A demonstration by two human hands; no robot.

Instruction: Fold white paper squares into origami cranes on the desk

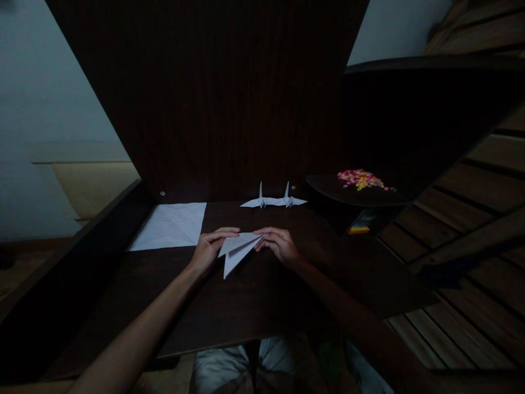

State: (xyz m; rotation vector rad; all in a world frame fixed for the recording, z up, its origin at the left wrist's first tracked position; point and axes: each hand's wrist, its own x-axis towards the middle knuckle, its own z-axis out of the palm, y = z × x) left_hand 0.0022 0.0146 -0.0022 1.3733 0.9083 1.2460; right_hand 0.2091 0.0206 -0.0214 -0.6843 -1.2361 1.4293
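A folded sheet of white paper (pixel 240 250) is held between my two hands above the dark desk. Its layers stand a little apart, and one pointed flap hangs down toward me. My left hand (pixel 209 249) grips the upper left edge, fingers along the top. At the right corner, the fingertips of my right hand (pixel 278 243) pinch the paper. Beyond my hands, two white origami cranes (pixel 274 202) sit side by side at the back of the desk. Flat on the left lies a creased white sheet (pixel 170 225).
Small pink, yellow and orange bits (pixel 361 179) are heaped on a raised corner shelf (pixel 328 189) at the right. Under it is a small object with a yellow edge (pixel 359 230). A dark side panel (pixel 74 251) borders the desk (pixel 229 323) on the left.
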